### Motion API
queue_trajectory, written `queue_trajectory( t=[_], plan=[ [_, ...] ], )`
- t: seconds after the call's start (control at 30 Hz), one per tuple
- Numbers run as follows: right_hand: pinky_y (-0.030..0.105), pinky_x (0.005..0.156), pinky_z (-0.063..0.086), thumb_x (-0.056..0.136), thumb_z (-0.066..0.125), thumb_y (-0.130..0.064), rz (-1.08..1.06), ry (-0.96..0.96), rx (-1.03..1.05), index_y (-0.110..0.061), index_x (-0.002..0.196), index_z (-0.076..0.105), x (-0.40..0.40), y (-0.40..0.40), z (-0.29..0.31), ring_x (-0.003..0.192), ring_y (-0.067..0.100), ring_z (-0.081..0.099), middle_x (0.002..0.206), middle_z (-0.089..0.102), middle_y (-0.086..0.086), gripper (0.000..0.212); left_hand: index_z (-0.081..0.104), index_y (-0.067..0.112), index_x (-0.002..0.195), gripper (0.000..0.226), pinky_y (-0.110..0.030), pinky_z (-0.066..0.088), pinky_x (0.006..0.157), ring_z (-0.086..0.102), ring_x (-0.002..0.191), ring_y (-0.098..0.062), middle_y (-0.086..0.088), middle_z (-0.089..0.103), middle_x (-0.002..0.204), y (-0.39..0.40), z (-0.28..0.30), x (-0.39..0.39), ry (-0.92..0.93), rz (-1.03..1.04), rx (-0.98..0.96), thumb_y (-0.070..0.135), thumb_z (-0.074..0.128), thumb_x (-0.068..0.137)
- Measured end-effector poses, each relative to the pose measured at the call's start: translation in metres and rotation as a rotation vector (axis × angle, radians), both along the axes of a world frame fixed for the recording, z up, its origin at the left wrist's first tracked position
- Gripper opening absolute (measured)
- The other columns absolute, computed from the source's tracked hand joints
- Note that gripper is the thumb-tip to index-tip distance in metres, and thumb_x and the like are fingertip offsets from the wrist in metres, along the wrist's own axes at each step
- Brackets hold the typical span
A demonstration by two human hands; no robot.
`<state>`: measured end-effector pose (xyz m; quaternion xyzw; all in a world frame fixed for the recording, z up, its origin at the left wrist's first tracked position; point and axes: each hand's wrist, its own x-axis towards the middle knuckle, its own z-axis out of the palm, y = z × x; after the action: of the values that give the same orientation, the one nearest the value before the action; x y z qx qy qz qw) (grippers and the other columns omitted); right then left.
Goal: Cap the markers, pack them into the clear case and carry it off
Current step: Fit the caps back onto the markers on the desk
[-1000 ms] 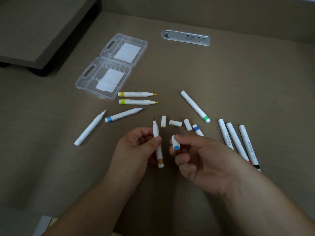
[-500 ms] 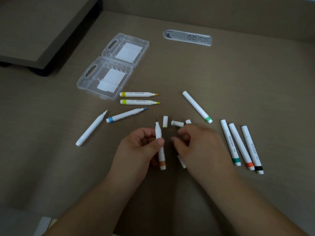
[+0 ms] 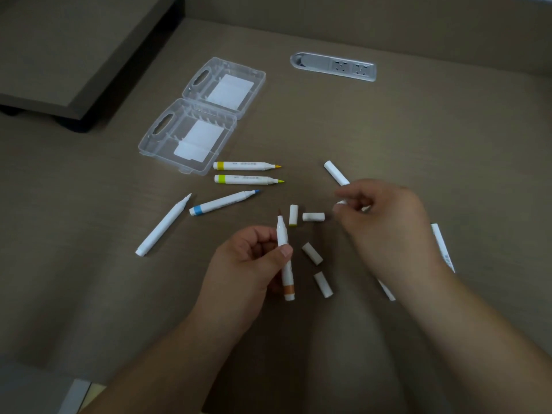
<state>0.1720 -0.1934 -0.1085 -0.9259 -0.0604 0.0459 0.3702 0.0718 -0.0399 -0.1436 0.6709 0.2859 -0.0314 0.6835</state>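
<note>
White markers (image 3: 242,165) carry yellow, lime, blue and orange-brown bands; the caps (image 3: 313,216) are white, the case (image 3: 191,135) clear, the table (image 3: 418,130) grey-brown.

Two bare forearms reach in from the near edge, the left hand (image 3: 254,258) curled with thumb pressed against its fingers in a pinch, the right hand (image 3: 385,225) farther out, palm down, fingertips drawn together.

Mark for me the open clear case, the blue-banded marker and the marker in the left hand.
clear case (image 3: 167,150): head view, front rim of the near half.
blue-banded marker (image 3: 222,201): head view, mid-barrel.
brown-banded marker (image 3: 282,234): head view, barrel above the left hand's thumb.
</note>
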Motion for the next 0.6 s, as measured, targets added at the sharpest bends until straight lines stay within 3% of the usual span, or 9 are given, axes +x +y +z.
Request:
queue_trajectory(
  t=[0.07, 0.13, 0.23, 0.43, 0.6],
  plan=[
    [0.019, 0.045, 0.041, 0.086, 0.070, -0.014, -0.149, 0.405, 0.447, -0.018, 0.086, 0.074, -0.013, -0.001, 0.014, 0.049, 0.004, 0.054, 0.063, 0.064, -0.006, 0.006, 0.069, 0.020, 0.097, 0.010, -0.018, 0.050, 0.050, 0.062, 0.054, -0.008, 0.001, 0.071, 0.074, 0.000, 0.001, 0.000, -0.001, 0.003, -0.015, 0.015, 0.068, 0.089],
    [0.019, 0.038, 0.036, 0.085, 0.069, -0.010, -0.276, 0.853, 0.829, -0.009, 0.083, 0.069, -0.027, 0.002, 0.021, 0.046, 0.008, 0.049, 0.062, 0.060, 0.002, 0.003, 0.070, 0.019, 0.097, 0.010, -0.022, 0.050, 0.050, 0.061, 0.055, -0.012, 0.000, 0.071, 0.072, 0.000, 0.001, -0.001, -0.015, 0.020, -0.032, 0.014, 0.069, 0.088],
    [0.017, 0.037, 0.043, 0.083, 0.070, -0.011, -0.398, 1.158, 0.991, -0.008, 0.081, 0.069, -0.039, 0.006, 0.020, 0.044, 0.008, 0.054, 0.064, 0.061, 0.005, 0.004, 0.070, 0.021, 0.096, 0.010, -0.028, 0.052, 0.054, 0.060, 0.058, -0.018, -0.006, 0.071, 0.074, -0.001, 0.003, -0.001, -0.025, 0.026, -0.018, 0.014, 0.069, 0.088],
    [0.022, 0.043, 0.053, 0.088, 0.066, -0.008, -0.365, 1.077, 0.946, 0.001, 0.094, 0.068, -0.048, 0.010, 0.014, 0.050, 0.014, 0.063, 0.062, 0.064, 0.009, 0.011, 0.070, 0.023, 0.095, 0.010, -0.028, 0.054, 0.057, 0.062, 0.059, -0.017, -0.005, 0.072, 0.075, 0.000, 0.004, -0.003, -0.037, 0.015, -0.010, 0.016, 0.068, 0.089],
    [0.025, 0.042, 0.044, 0.088, 0.067, -0.005, -0.212, 0.724, 0.664, -0.010, 0.093, 0.069, -0.046, 0.005, 0.011, 0.050, 0.014, 0.061, 0.066, 0.067, 0.004, 0.008, 0.069, 0.032, 0.094, 0.016, -0.017, 0.051, 0.056, 0.064, 0.066, -0.005, 0.005, 0.071, 0.080, 0.000, 0.005, -0.006, -0.012, -0.125, 0.064, 0.017, 0.068, 0.089]
  ],
)
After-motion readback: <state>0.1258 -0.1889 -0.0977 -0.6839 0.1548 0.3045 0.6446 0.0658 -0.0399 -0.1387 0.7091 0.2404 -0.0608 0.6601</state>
